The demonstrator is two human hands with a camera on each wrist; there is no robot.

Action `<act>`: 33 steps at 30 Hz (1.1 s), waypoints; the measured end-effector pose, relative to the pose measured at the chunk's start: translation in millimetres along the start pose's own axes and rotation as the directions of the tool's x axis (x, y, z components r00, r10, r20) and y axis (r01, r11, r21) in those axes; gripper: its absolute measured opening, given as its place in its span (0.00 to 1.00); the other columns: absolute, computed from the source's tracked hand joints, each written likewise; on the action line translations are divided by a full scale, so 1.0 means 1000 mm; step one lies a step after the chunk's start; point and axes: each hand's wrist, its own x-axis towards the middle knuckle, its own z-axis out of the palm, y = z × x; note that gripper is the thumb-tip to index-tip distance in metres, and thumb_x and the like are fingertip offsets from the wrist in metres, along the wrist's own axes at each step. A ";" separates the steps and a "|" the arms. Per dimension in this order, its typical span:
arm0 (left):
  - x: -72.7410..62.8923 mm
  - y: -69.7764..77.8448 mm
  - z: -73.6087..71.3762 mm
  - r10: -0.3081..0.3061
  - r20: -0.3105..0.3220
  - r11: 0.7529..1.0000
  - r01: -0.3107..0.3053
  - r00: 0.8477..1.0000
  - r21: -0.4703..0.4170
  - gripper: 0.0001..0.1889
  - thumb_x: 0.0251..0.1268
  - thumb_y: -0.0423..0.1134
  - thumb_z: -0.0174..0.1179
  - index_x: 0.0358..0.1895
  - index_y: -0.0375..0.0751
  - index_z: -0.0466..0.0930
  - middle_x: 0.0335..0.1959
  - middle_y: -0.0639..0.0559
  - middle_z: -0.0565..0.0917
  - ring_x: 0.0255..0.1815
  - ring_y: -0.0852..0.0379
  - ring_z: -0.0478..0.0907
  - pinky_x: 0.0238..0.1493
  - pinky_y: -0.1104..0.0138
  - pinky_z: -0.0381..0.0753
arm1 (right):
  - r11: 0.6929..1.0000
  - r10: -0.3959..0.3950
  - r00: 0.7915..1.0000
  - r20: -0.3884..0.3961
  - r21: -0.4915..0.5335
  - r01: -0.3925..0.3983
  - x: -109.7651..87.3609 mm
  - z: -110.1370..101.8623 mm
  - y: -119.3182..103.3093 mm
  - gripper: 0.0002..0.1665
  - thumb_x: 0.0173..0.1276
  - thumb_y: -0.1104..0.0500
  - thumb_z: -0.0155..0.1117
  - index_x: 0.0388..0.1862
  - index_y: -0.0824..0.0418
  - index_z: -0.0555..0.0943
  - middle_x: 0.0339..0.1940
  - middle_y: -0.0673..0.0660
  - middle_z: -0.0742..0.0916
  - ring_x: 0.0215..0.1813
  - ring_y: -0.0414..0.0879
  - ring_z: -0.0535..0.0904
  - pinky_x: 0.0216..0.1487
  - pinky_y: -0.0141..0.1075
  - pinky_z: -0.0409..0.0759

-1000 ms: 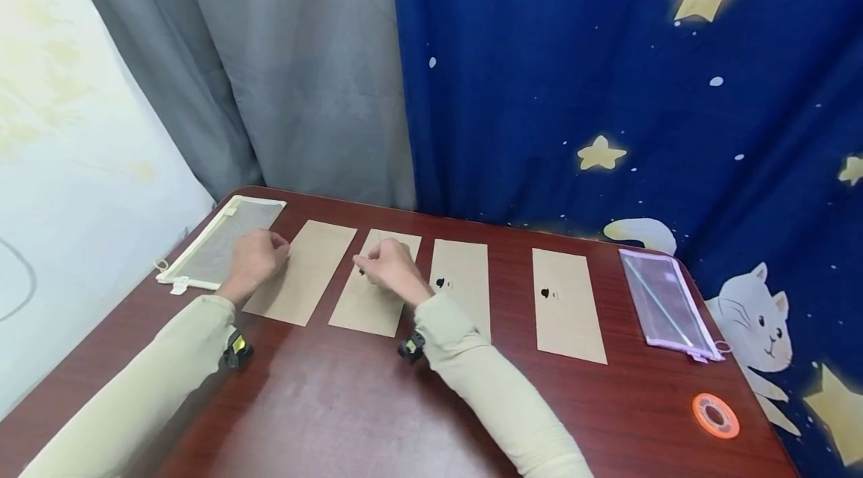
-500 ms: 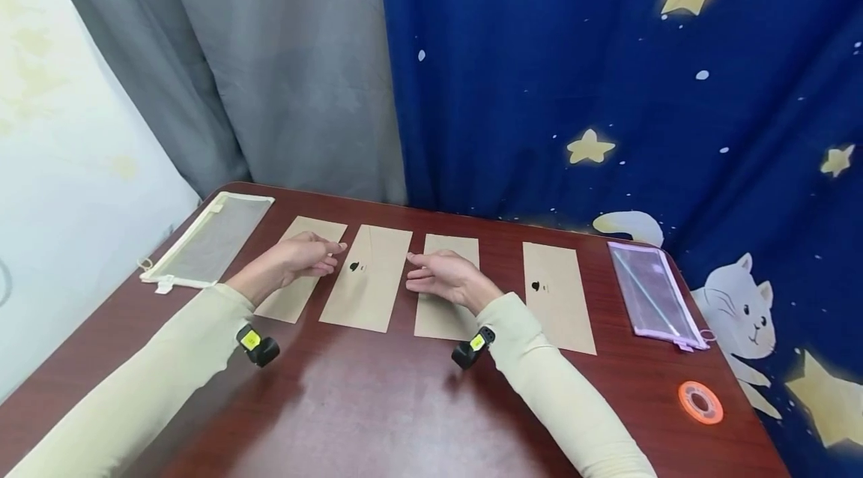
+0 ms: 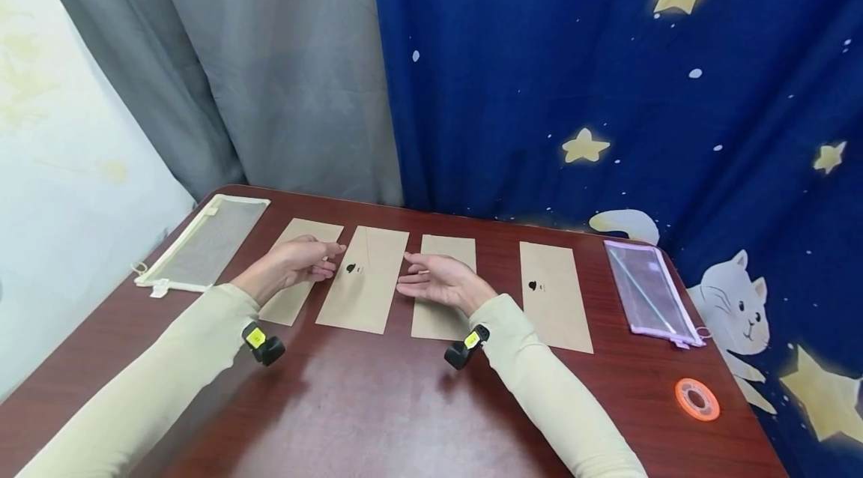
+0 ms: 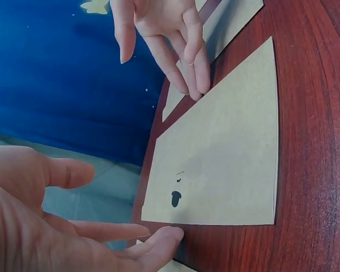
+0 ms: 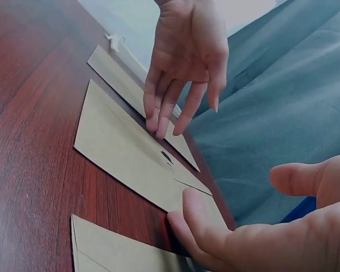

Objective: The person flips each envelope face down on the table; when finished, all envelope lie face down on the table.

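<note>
Several tan kraft-paper rectangles lie flat in a row; whether they are envelopes or thin notebooks I cannot tell. My left hand (image 3: 297, 262) hovers with loosely extended fingers over the leftmost rectangle (image 3: 283, 306), its fingertips near the left edge of the second rectangle (image 3: 371, 287). That second one bears a small black hat print (image 4: 176, 198). Over the third rectangle (image 3: 438, 322), partly covering it, is my right hand (image 3: 445, 279), palm turned inward, fingertips by the second one's right edge. Both hands hold nothing. The fourth rectangle (image 3: 559, 298) lies apart, farther right.
On the reddish-brown table (image 3: 377, 403), a cream-edged mesh zip pouch (image 3: 212, 242) lies at far left. A purple mesh pouch (image 3: 650, 291) containing a thin pale-blue stick is at right, with an orange ring-shaped spool (image 3: 697, 399) nearer me. Curtains (image 3: 472, 126) hang behind the table.
The right hand has shifted right, from the second rectangle to the third, uncovering the hat print. The left hand has moved right, off the first rectangle's left edge. Both hands' fingers have loosened and extended.
</note>
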 end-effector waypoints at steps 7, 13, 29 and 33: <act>0.002 0.004 -0.003 -0.018 -0.014 0.999 0.018 1.000 0.044 0.30 0.80 0.43 0.46 0.72 0.21 0.58 0.55 0.38 0.71 0.52 0.51 0.75 0.65 0.60 0.78 | 0.999 -0.014 1.000 -0.015 -0.053 0.013 0.002 0.009 0.000 0.39 0.79 0.56 0.56 0.75 0.77 0.54 0.74 0.77 0.65 0.76 0.66 0.66 0.77 0.50 0.70; 0.005 0.006 -0.003 -0.027 -0.007 0.999 0.027 1.000 0.030 0.23 0.79 0.43 0.48 0.63 0.26 0.67 0.38 0.50 0.73 0.38 0.59 0.74 0.52 0.66 0.80 | 0.996 -0.034 0.999 -0.039 -0.078 0.031 0.004 0.014 0.000 0.37 0.79 0.56 0.56 0.74 0.78 0.56 0.74 0.77 0.66 0.76 0.66 0.66 0.76 0.50 0.70; 0.003 0.003 -0.009 0.013 0.053 0.990 -0.005 0.998 -0.143 0.27 0.80 0.40 0.45 0.72 0.23 0.60 0.48 0.46 0.75 0.40 0.64 0.79 0.54 0.71 0.85 | 0.862 -0.386 0.913 -0.132 -0.404 0.306 0.008 0.013 0.015 0.16 0.70 0.70 0.61 0.55 0.75 0.81 0.37 0.55 0.85 0.35 0.38 0.82 0.50 0.32 0.87; 0.002 0.003 -0.012 0.047 0.061 0.980 -0.034 0.997 -0.195 0.26 0.80 0.35 0.45 0.72 0.21 0.60 0.45 0.48 0.79 0.38 0.67 0.82 0.53 0.72 0.86 | 0.840 -0.466 0.867 -0.178 -0.397 0.370 0.009 0.014 0.018 0.13 0.66 0.72 0.65 0.50 0.75 0.82 0.32 0.55 0.87 0.29 0.37 0.82 0.42 0.31 0.88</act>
